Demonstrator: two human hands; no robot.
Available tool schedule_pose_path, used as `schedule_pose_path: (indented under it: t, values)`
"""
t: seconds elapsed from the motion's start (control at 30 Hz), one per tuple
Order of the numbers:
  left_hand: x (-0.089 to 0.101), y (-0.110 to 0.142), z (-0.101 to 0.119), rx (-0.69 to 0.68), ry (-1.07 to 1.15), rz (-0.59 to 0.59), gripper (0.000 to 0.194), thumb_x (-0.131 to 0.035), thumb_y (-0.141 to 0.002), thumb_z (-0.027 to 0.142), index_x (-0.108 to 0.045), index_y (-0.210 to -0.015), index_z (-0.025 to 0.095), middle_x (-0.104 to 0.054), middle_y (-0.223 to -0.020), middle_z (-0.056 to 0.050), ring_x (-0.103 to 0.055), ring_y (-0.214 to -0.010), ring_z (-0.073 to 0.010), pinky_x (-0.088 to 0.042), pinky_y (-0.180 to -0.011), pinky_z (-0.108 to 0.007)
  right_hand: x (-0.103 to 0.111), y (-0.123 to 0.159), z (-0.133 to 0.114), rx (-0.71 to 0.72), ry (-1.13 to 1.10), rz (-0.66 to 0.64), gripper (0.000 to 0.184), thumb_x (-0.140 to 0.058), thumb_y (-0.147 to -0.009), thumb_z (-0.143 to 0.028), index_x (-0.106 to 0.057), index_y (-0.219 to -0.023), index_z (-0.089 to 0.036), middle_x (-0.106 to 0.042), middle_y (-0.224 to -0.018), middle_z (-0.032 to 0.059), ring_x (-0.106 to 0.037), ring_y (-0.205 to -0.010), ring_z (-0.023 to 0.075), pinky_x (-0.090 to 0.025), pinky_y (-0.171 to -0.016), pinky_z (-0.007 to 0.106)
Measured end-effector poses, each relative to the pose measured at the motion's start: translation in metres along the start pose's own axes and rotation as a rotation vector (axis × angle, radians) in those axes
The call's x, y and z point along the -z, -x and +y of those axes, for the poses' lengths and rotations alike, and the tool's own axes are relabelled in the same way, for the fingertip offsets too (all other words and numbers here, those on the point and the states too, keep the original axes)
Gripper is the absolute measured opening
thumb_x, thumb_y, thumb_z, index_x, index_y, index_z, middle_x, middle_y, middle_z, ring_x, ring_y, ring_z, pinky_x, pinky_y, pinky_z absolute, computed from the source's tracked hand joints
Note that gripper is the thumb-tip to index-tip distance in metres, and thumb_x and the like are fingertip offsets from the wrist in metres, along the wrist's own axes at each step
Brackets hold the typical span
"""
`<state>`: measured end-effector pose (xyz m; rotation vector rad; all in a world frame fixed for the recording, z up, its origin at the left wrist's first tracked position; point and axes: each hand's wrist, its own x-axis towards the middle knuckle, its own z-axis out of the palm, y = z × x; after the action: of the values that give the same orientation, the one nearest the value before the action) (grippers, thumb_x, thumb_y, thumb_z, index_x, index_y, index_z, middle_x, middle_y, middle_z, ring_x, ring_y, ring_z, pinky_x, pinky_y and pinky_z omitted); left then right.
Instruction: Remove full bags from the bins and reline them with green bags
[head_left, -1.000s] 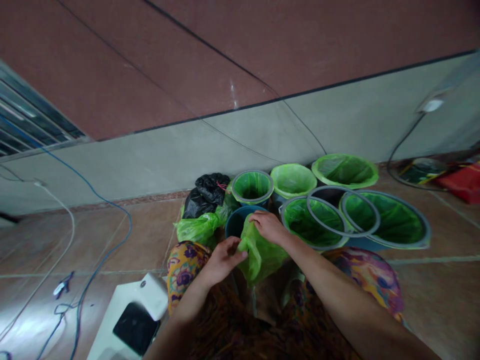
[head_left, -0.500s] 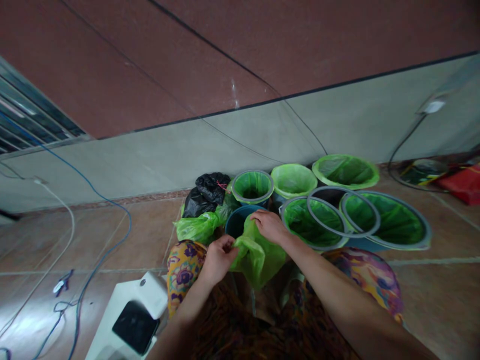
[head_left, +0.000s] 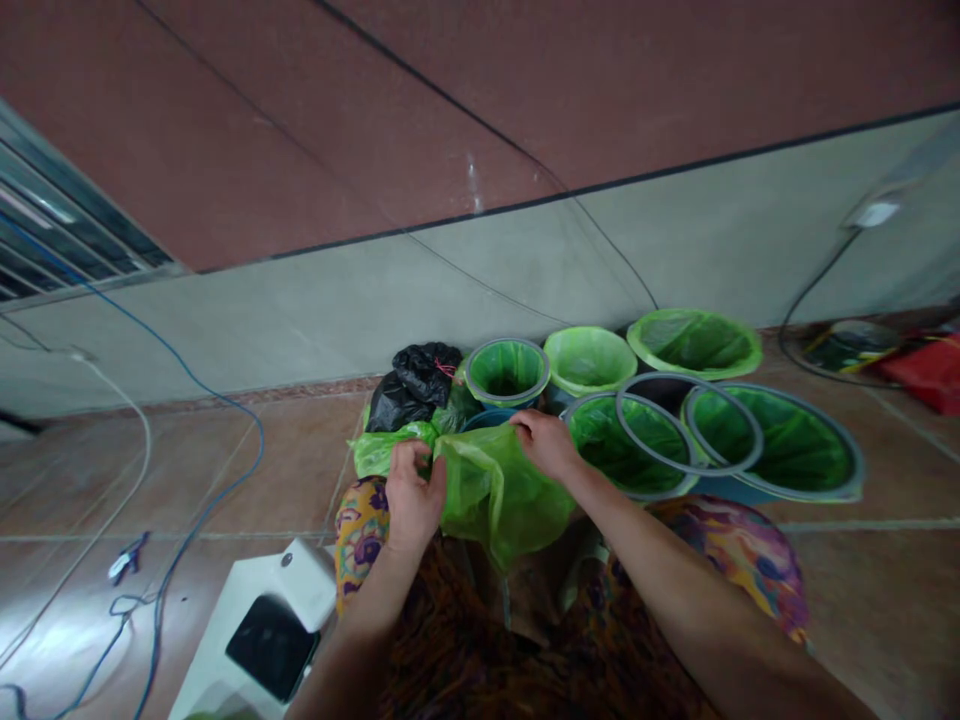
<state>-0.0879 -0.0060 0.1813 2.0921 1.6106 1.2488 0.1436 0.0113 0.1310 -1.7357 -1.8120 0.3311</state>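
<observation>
A thin green bin bag (head_left: 502, 490) is stretched between my two hands, its body hanging down in front of my knees. My left hand (head_left: 412, 495) grips the bag's left edge, with thumb and fingers curled there. On the other side, my right hand (head_left: 547, 445) pinches the upper right edge. Just behind the bag stands a blue bin (head_left: 487, 418), mostly hidden by it. Crumpled green plastic (head_left: 379, 452) and a knotted black bag (head_left: 405, 390) lie to the left of that bin.
Several bins with green liners stand along the wall, among them a small ringed bin (head_left: 508, 370) and a wide bin (head_left: 780, 440). A loose grey ring (head_left: 690, 468) rests across two bins. At lower left, a phone (head_left: 272, 645) lies on a white surface; a blue cable (head_left: 202, 520) crosses the floor.
My left hand has moved left and slightly up, so the green bag is spread wider. It now covers most of the blue bin's opening. My right hand has barely shifted.
</observation>
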Motion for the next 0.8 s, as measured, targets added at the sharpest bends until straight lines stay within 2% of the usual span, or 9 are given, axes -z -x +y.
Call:
schedule_pose_path:
  t: [0.1, 0.23, 0.3, 0.37, 0.47, 0.6, 0.7, 0.8]
  values:
    - [-0.002, 0.013, 0.009, 0.186, 0.024, -0.088, 0.023, -0.059, -0.085, 0.041, -0.052, -0.093, 0.02, -0.056, -0.074, 0.002, -0.051, -0.053, -0.0102, -0.04, -0.052, -0.023, 0.001, 0.001, -0.004, -0.01, -0.015, 0.015, 0.023, -0.05, -0.087, -0.015, -0.07, -0.095, -0.021, -0.074, -0.103, 0.0046, -0.067, -0.091, 0.0173, -0.048, -0.084, 0.027]
    - [-0.021, 0.029, 0.022, 0.28, -0.002, -0.239, 0.054, -0.064, -0.079, 0.053, -0.046, -0.118, 0.02, -0.066, -0.091, -0.004, -0.064, -0.065, -0.0152, -0.048, -0.059, -0.026, 0.001, 0.002, -0.013, -0.018, -0.05, 0.013, 0.022, -0.051, -0.087, -0.016, -0.07, -0.096, -0.021, -0.074, -0.102, 0.0051, -0.067, -0.092, 0.0177, -0.048, -0.085, 0.028]
    - [-0.037, 0.029, 0.024, 0.295, -0.055, -0.263, 0.071, -0.07, -0.074, 0.052, -0.04, -0.129, 0.018, -0.067, -0.098, -0.008, -0.068, -0.074, -0.0195, -0.051, -0.065, -0.03, 0.001, 0.004, -0.018, -0.004, -0.061, 0.001, 0.021, -0.05, -0.087, -0.017, -0.07, -0.096, -0.021, -0.074, -0.101, 0.0051, -0.068, -0.091, 0.0174, -0.048, -0.085, 0.027]
    - [-0.051, 0.025, 0.021, 0.297, -0.085, -0.243, 0.076, -0.072, -0.073, 0.044, -0.037, -0.135, 0.016, -0.068, -0.103, -0.011, -0.069, -0.083, -0.0228, -0.052, -0.07, -0.032, 0.001, 0.006, -0.023, 0.033, -0.066, -0.017, 0.021, -0.05, -0.088, -0.016, -0.069, -0.095, -0.021, -0.074, -0.1, 0.0048, -0.067, -0.09, 0.0167, -0.048, -0.084, 0.027]
    - [-0.063, 0.015, 0.007, 0.308, -0.058, -0.202, 0.056, -0.065, -0.078, 0.025, -0.045, -0.13, 0.015, -0.069, -0.099, -0.011, -0.069, -0.083, -0.022, -0.051, -0.072, -0.031, 0.002, 0.009, -0.026, 0.092, -0.069, -0.04, 0.02, -0.051, -0.088, -0.018, -0.069, -0.095, -0.021, -0.073, -0.099, 0.0042, -0.067, -0.09, 0.0162, -0.047, -0.084, 0.026]
    - [-0.06, 0.004, -0.019, 0.357, 0.141, -0.137, 0.021, -0.06, -0.075, 0.016, -0.066, -0.095, 0.018, -0.07, -0.082, -0.005, -0.065, -0.075, -0.0181, -0.047, -0.071, -0.027, 0.005, 0.007, -0.02, 0.078, -0.055, -0.031, 0.02, -0.05, -0.089, -0.018, -0.069, -0.095, -0.022, -0.073, -0.099, 0.0043, -0.066, -0.089, 0.0162, -0.046, -0.082, 0.026]
    - [-0.052, -0.001, -0.032, 0.582, 0.503, -0.098, 0.005, -0.065, -0.069, 0.019, -0.066, -0.073, 0.017, -0.066, -0.069, 0.0, -0.059, -0.063, -0.0143, -0.046, -0.063, -0.024, 0.005, 0.003, -0.011, 0.009, -0.021, -0.014, 0.019, -0.051, -0.089, -0.019, -0.07, -0.093, -0.022, -0.073, -0.098, 0.0043, -0.065, -0.088, 0.0164, -0.046, -0.08, 0.026]
    - [-0.042, -0.001, -0.034, 0.888, 0.926, -0.121, 0.01, -0.07, -0.065, 0.021, -0.064, -0.071, 0.016, -0.063, -0.062, 0.002, -0.057, -0.055, -0.0114, -0.047, -0.06, -0.023, 0.002, 0.0, -0.006, -0.039, 0.017, -0.02, 0.018, -0.052, -0.088, -0.018, -0.07, -0.089, -0.021, -0.073, -0.095, 0.0043, -0.064, -0.085, 0.0161, -0.045, -0.078, 0.025]
